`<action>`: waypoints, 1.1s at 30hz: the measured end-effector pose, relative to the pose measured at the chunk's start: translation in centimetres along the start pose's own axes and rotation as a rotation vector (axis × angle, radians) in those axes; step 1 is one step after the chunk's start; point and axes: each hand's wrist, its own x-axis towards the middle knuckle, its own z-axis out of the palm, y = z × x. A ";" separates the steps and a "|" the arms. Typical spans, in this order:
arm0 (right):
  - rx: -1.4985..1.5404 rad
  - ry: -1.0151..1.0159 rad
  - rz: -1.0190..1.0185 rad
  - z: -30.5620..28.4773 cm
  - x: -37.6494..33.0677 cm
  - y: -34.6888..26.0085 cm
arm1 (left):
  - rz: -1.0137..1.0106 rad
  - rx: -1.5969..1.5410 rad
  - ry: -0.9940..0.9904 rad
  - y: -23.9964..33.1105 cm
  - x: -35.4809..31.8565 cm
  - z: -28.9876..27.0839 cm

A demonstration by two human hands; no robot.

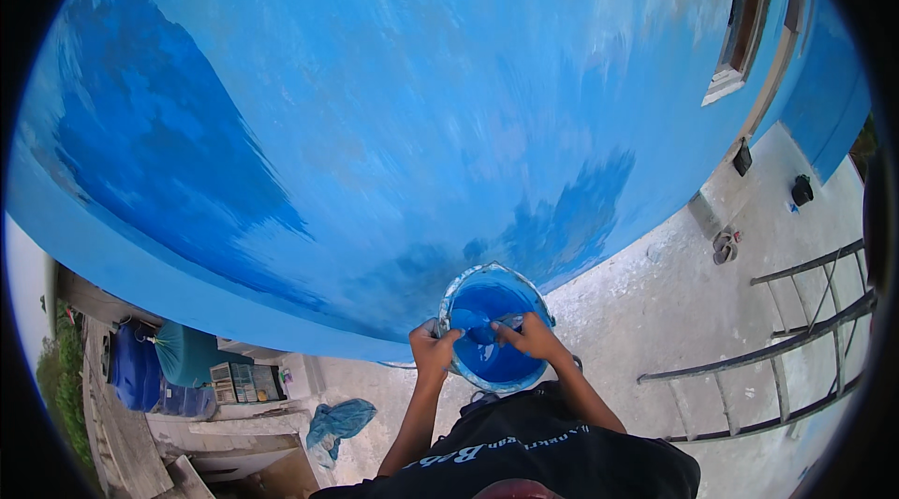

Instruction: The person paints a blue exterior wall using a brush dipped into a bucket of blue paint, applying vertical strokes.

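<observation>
In front of my body is a paint-smeared bucket (497,267) with blue paint inside. My left hand (434,349) is closed on its left rim, thumb over the inner edge. At the right side of the opening, my right hand (532,338) is closed, its thumb pointing inward. A small greyish, shiny item shows by these fingers, too unclear to name. Close beyond the bucket rises a blue wall (421,124), with darker wet-looking patches at the left and just above the bucket.
A metal ladder (777,363) lies on the pale concrete floor (609,330) at the right. A crumpled blue plastic sheet (339,426) is at lower left, near blue barrels (136,366) and a wire cage (246,383). A window (740,22) is set in the wall.
</observation>
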 end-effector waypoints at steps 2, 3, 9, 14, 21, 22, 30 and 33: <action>0.040 0.059 -0.002 -0.8 0.0 -0.3 | -0.015 -0.048 0.002 -0.3 -0.2 -0.1; 0.009 0.066 0.004 -1.1 0.2 -0.3 | -0.021 -0.064 0.006 -0.7 0.1 0.1; -0.197 0.005 0.044 -3.3 0.5 2.5 | -0.067 -0.124 -0.017 0.9 -2.1 3.9; -0.005 0.003 0.064 -6.9 -1.5 2.3 | -0.126 -0.151 0.019 0.7 -4.2 7.8; -0.101 -0.162 0.081 -12.1 -3.9 6.0 | -0.160 -0.157 0.098 -0.1 -7.9 14.5; -0.086 -0.183 0.071 -12.8 -4.2 6.4 | -0.173 -0.179 0.128 -0.5 -8.6 15.3; -0.324 -0.331 0.134 -18.4 -6.1 6.9 | -0.237 -0.224 0.174 -3.4 -15.7 18.3; -0.250 -0.260 0.138 -18.3 -7.9 5.6 | -0.260 -0.226 0.223 -4.3 -18.3 18.4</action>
